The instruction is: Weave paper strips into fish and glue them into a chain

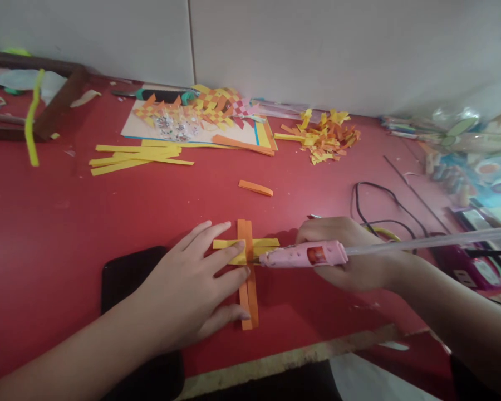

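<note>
My left hand point(204, 278) lies with fingers spread, its fingertips pressing on crossed paper strips on the red table. Two orange strips point(250, 301) run front to back and cross yellow strips point(267, 243) that lie sideways. In my right hand point(350, 273) is a pink glue gun point(288, 256), with a long clear glue stick point(421, 242) coming out of its back end. The gun's nozzle is at the crossing of the strips, close to my left fingertips. My right fingers are partly hidden behind the gun.
A black phone-like slab point(121, 278) lies under my left forearm. Beyond my hands are a short orange strip point(255, 188), yellow strips point(137, 159), a heap of paper scraps point(325, 136) and woven paper pieces point(217, 103). A black cable point(376, 186) loops at the right.
</note>
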Demonstrator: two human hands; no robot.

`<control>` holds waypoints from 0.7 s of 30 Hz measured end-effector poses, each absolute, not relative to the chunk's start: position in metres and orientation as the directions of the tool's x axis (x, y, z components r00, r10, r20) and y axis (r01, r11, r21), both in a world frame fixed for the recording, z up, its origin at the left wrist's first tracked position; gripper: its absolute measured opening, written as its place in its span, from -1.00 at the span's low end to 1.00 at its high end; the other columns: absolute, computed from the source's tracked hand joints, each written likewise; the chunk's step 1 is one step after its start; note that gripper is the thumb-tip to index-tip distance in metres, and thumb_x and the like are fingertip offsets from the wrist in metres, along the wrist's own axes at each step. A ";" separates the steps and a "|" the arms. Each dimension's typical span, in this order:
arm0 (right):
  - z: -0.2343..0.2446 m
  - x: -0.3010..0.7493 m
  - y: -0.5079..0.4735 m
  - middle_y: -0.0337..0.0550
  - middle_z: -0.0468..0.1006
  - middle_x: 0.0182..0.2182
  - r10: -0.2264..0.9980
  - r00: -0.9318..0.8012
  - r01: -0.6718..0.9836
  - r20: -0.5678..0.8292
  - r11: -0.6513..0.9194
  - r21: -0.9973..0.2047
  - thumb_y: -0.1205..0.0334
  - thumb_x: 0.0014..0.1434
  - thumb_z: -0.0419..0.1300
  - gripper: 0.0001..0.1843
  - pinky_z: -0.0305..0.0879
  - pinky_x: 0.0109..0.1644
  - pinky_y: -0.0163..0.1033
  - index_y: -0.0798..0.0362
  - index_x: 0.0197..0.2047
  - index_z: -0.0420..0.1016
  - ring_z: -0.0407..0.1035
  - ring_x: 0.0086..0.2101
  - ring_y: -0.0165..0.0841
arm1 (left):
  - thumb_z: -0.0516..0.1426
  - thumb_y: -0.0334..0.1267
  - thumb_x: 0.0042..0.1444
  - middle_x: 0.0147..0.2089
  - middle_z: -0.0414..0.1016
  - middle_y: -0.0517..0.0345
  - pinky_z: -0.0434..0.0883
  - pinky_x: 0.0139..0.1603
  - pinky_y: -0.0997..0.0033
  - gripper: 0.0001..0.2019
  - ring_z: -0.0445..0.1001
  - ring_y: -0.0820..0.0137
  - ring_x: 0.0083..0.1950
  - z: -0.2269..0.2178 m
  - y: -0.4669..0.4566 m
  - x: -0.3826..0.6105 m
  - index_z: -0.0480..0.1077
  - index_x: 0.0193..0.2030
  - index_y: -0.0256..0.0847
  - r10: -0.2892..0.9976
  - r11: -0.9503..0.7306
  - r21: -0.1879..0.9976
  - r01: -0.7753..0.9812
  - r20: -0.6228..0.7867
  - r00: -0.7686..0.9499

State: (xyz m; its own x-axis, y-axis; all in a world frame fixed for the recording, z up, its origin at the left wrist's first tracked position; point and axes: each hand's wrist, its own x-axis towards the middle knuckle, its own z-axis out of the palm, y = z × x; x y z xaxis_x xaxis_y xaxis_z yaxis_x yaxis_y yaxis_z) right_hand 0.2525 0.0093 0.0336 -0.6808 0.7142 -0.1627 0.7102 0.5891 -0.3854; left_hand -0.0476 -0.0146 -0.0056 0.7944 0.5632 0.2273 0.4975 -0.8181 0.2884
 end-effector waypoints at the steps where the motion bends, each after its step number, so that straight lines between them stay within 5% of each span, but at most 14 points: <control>1: 0.034 0.252 0.009 -0.23 0.37 -0.53 0.717 -0.676 0.717 -0.174 0.584 -0.380 0.34 0.04 0.04 -0.94 0.01 -0.42 -0.26 0.03 -0.45 0.26 0.22 -0.51 -0.41 | 0.11 0.11 0.28 0.20 0.55 0.07 0.27 0.29 -0.39 -0.60 0.28 -0.19 0.35 -0.006 -0.015 -0.048 0.56 0.02 -0.10 0.567 -0.815 0.291 0.500 0.231 0.790; 12: 0.050 0.240 0.013 -0.26 0.30 -0.59 0.749 -0.608 0.787 -0.262 0.527 -0.322 0.31 0.02 0.06 -0.83 -0.10 -0.48 -0.26 0.00 -0.53 0.10 0.08 -0.58 -0.45 | 0.15 0.14 0.24 0.20 0.55 0.07 0.26 0.32 -0.33 -0.59 0.30 -0.15 0.34 -0.006 -0.016 -0.047 0.58 0.01 -0.09 0.583 -0.805 0.310 0.506 0.257 0.771; 21: 0.072 0.209 0.022 -0.24 0.29 -0.65 0.736 -0.652 0.758 -0.184 0.628 -0.173 0.30 -0.05 0.10 -0.78 -0.19 -0.53 -0.25 0.02 -0.58 0.06 0.00 -0.63 -0.46 | 0.16 0.10 0.24 0.22 0.52 0.03 0.17 0.39 -0.31 -0.59 0.21 -0.12 0.40 -0.008 -0.016 -0.048 0.55 0.07 -0.09 0.572 -0.812 0.307 0.497 0.245 0.783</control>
State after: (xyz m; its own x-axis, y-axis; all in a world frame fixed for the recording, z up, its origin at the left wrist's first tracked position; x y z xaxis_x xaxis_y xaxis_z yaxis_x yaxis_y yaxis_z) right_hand 0.2093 0.0218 0.0722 -0.6517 0.7357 -0.1844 0.7584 0.6284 -0.1729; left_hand -0.0483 -0.0156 -0.0082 0.7830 0.5717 0.2453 0.4968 -0.8119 0.3065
